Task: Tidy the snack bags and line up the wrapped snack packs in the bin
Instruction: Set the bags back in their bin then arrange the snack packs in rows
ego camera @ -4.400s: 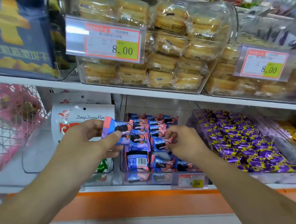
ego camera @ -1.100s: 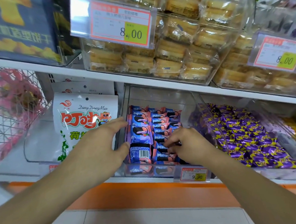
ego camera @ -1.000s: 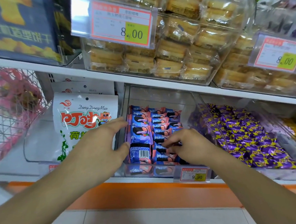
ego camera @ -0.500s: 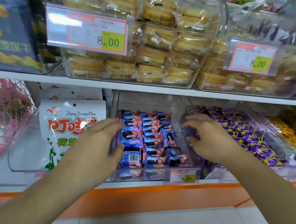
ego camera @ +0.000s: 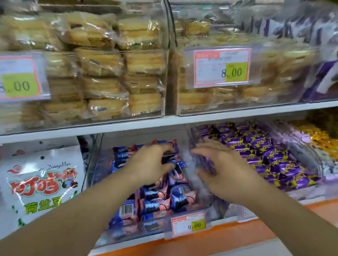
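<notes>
My left hand (ego camera: 148, 164) rests, fingers loose, on the blue-pink snack packs (ego camera: 158, 199) in the clear bin (ego camera: 99, 167). Right hand (ego camera: 224, 170), fingers spread & gripping nothing, sits over purple candies (ego camera: 269, 157) just right of that bin; white snack bag (ego camera: 43, 185) stands left of it.

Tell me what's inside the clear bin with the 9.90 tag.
Blue-and-pink wrapped snack packs in rough rows fill the clear bin. The left hand covers the middle packs; what lies under the top layer is hidden.

White lower shelf (ego camera: 164, 124), clear bin (ego camera: 99, 161) of blue-pink packs (ego camera: 153, 206), purple candies (ego camera: 264, 153), white bag (ego camera: 43, 185)
</notes>
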